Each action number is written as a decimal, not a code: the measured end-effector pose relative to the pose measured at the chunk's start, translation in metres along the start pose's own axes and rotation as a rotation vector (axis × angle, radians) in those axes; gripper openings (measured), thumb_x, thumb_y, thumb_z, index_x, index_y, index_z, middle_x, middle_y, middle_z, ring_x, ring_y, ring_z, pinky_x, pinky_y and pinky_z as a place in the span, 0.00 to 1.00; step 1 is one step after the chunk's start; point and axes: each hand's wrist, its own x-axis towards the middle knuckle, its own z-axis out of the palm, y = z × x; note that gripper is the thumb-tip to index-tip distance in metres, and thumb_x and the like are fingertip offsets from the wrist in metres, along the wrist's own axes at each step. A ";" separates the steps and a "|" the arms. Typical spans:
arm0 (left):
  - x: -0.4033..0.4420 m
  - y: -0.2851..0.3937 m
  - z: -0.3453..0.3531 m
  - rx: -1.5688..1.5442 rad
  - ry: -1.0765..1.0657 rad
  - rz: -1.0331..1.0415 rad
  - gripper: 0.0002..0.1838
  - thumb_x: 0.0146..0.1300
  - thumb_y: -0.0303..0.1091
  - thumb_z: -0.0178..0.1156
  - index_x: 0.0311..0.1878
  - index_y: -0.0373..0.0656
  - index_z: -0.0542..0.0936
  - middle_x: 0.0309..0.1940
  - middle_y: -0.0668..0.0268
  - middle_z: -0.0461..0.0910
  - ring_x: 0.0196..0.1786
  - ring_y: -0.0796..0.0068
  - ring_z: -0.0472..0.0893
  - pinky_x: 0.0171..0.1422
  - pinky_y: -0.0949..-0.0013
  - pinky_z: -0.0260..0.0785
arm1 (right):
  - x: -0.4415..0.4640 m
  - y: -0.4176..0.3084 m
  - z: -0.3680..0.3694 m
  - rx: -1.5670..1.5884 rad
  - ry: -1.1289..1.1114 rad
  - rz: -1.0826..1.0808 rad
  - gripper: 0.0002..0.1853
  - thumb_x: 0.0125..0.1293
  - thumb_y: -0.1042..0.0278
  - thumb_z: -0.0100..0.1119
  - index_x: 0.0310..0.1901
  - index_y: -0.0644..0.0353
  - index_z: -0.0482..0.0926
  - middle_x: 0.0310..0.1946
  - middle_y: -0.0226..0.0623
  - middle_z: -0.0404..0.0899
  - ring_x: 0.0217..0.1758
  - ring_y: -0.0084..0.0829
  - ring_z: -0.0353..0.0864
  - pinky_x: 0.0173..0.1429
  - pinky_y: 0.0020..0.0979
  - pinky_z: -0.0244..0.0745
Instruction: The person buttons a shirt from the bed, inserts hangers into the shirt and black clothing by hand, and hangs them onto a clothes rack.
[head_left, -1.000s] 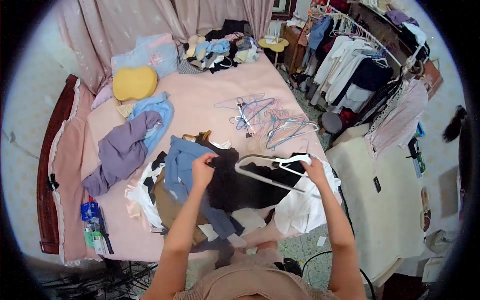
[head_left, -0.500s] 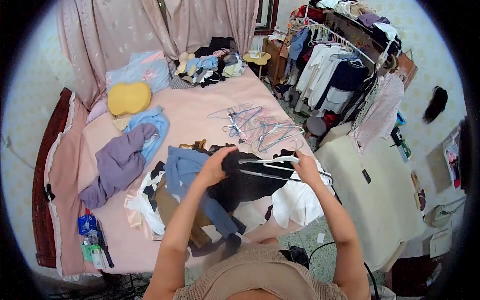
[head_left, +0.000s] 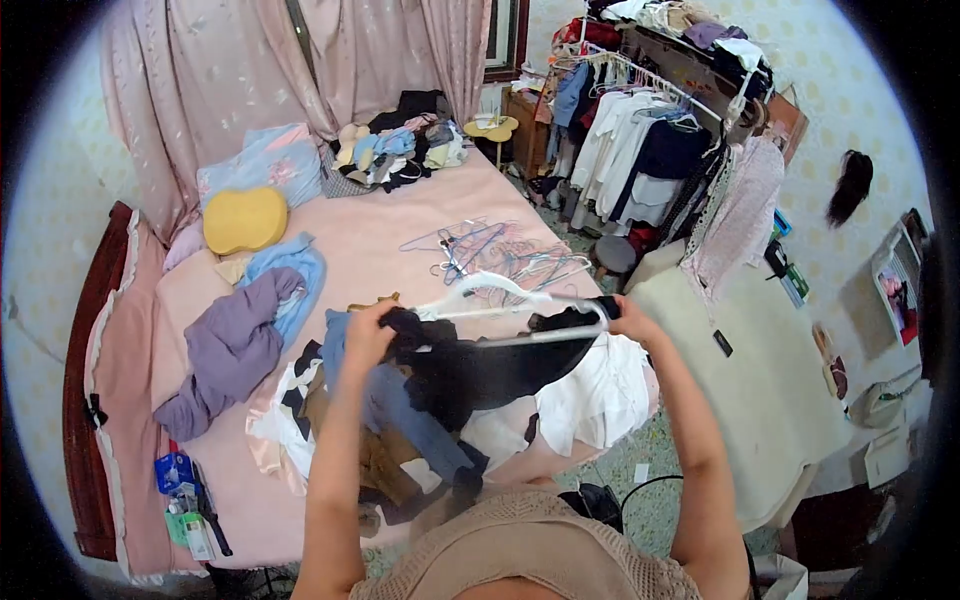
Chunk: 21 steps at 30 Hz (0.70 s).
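A black garment is stretched between my two hands above the bed, with a white hanger lying across its top edge. My left hand is closed on the black cloth at the hanger's left end. At the other end my right hand grips more of the black cloth, close to the hanger's rounded tip. Beneath are a blue garment, a brown one and white clothing. The hanger's hook cannot be made out clearly.
Several loose hangers lie beyond my hands on the pink bed. To the left are a purple garment and a yellow cushion. A clothes rack stands at the back right, a cream-covered surface at the right.
The white hanger has turned and now lies lengthwise over the black garment. My right hand has let go of the hanger's middle and taken the cloth on the right. My left hand has moved left.
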 end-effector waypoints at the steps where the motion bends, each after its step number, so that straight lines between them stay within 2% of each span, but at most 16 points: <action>1: 0.000 -0.002 -0.005 0.007 0.054 -0.029 0.10 0.47 0.21 0.54 0.35 0.37 0.77 0.22 0.65 0.76 0.28 0.80 0.74 0.36 0.75 0.66 | -0.004 0.010 -0.001 -0.119 0.095 -0.086 0.18 0.48 0.68 0.66 0.41 0.65 0.76 0.29 0.35 0.79 0.28 0.21 0.76 0.31 0.25 0.71; 2: -0.001 -0.003 -0.009 -0.001 0.095 -0.004 0.09 0.47 0.21 0.54 0.34 0.37 0.76 0.21 0.66 0.75 0.27 0.80 0.74 0.35 0.75 0.66 | -0.003 0.018 -0.003 -0.117 0.098 -0.081 0.18 0.48 0.68 0.66 0.41 0.65 0.76 0.29 0.35 0.79 0.28 0.21 0.76 0.31 0.25 0.71; 4: -0.001 -0.003 -0.013 0.075 0.112 -0.035 0.07 0.47 0.22 0.54 0.32 0.36 0.75 0.20 0.67 0.74 0.26 0.81 0.72 0.33 0.76 0.65 | -0.006 0.008 -0.003 -0.091 0.122 0.187 0.14 0.50 0.64 0.66 0.35 0.60 0.75 0.21 0.26 0.74 0.23 0.18 0.71 0.27 0.23 0.66; 5: -0.001 -0.004 -0.013 0.076 0.107 -0.033 0.07 0.47 0.22 0.54 0.32 0.36 0.75 0.20 0.67 0.74 0.26 0.81 0.72 0.33 0.76 0.65 | -0.010 0.004 0.000 -0.025 0.174 0.102 0.14 0.52 0.65 0.64 0.37 0.64 0.77 0.20 0.30 0.77 0.21 0.21 0.75 0.27 0.22 0.69; 6: 0.000 -0.005 -0.012 0.058 0.103 -0.028 0.06 0.47 0.22 0.54 0.32 0.36 0.75 0.19 0.67 0.74 0.26 0.81 0.72 0.33 0.76 0.64 | -0.009 0.004 0.003 -0.020 0.177 0.106 0.14 0.52 0.65 0.64 0.37 0.64 0.77 0.20 0.30 0.77 0.21 0.21 0.75 0.27 0.22 0.69; 8: 0.002 -0.006 -0.011 0.042 0.093 -0.015 0.06 0.48 0.22 0.54 0.31 0.36 0.74 0.19 0.67 0.73 0.26 0.82 0.72 0.32 0.76 0.64 | -0.003 0.002 0.006 0.476 0.239 0.106 0.09 0.55 0.64 0.62 0.32 0.61 0.77 0.20 0.30 0.77 0.22 0.20 0.75 0.27 0.21 0.69; 10: 0.002 -0.004 -0.010 -0.013 0.120 0.004 0.05 0.48 0.22 0.53 0.31 0.36 0.74 0.18 0.67 0.72 0.25 0.81 0.72 0.32 0.76 0.64 | -0.004 -0.011 0.005 0.586 0.260 0.176 0.07 0.59 0.65 0.58 0.33 0.58 0.75 0.22 0.31 0.78 0.22 0.19 0.75 0.26 0.20 0.68; 11: 0.002 -0.006 -0.011 -0.013 0.115 0.010 0.05 0.48 0.22 0.53 0.31 0.36 0.74 0.18 0.67 0.72 0.25 0.81 0.72 0.32 0.76 0.64 | -0.002 -0.009 0.006 0.782 0.256 0.164 0.07 0.60 0.65 0.57 0.35 0.58 0.74 0.24 0.31 0.78 0.22 0.19 0.74 0.26 0.20 0.68; 12: 0.001 -0.008 -0.013 0.004 0.093 -0.004 0.08 0.47 0.24 0.55 0.33 0.38 0.76 0.22 0.62 0.75 0.27 0.73 0.75 0.33 0.73 0.66 | -0.002 -0.012 0.007 0.977 0.250 0.150 0.07 0.60 0.65 0.56 0.38 0.57 0.74 0.26 0.31 0.79 0.22 0.19 0.73 0.26 0.20 0.68; 13: 0.000 -0.010 -0.013 0.022 0.072 -0.019 0.11 0.47 0.26 0.57 0.36 0.41 0.78 0.25 0.58 0.78 0.28 0.65 0.78 0.35 0.69 0.68 | -0.003 -0.014 0.007 0.990 0.222 0.101 0.09 0.62 0.66 0.54 0.42 0.58 0.72 0.31 0.33 0.80 0.23 0.19 0.72 0.27 0.21 0.68; 14: -0.001 -0.012 -0.013 0.021 0.069 -0.018 0.11 0.47 0.26 0.57 0.36 0.41 0.78 0.25 0.58 0.78 0.28 0.65 0.78 0.35 0.69 0.68 | -0.004 -0.016 0.007 0.991 0.225 0.103 0.09 0.62 0.66 0.54 0.42 0.58 0.72 0.31 0.33 0.80 0.23 0.19 0.72 0.27 0.21 0.68; 17: -0.002 -0.011 -0.012 0.024 0.061 -0.012 0.11 0.46 0.26 0.58 0.36 0.41 0.78 0.25 0.59 0.78 0.28 0.66 0.78 0.35 0.69 0.68 | -0.010 -0.045 0.012 0.946 0.166 -0.055 0.09 0.63 0.69 0.52 0.43 0.62 0.71 0.40 0.38 0.80 0.25 0.20 0.72 0.29 0.21 0.70; 20: -0.003 -0.004 -0.007 0.052 0.037 0.002 0.11 0.46 0.25 0.57 0.36 0.41 0.78 0.25 0.59 0.78 0.28 0.65 0.78 0.35 0.69 0.68 | -0.018 -0.079 0.024 0.868 -0.012 -0.170 0.11 0.63 0.70 0.52 0.46 0.62 0.71 0.42 0.40 0.80 0.28 0.21 0.76 0.32 0.22 0.74; 21: -0.003 -0.003 -0.006 0.063 0.038 0.003 0.10 0.47 0.25 0.57 0.36 0.41 0.78 0.24 0.59 0.78 0.28 0.66 0.78 0.34 0.69 0.67 | -0.031 -0.101 0.029 0.839 -0.085 -0.153 0.12 0.63 0.69 0.53 0.47 0.63 0.71 0.38 0.37 0.80 0.31 0.22 0.78 0.32 0.25 0.76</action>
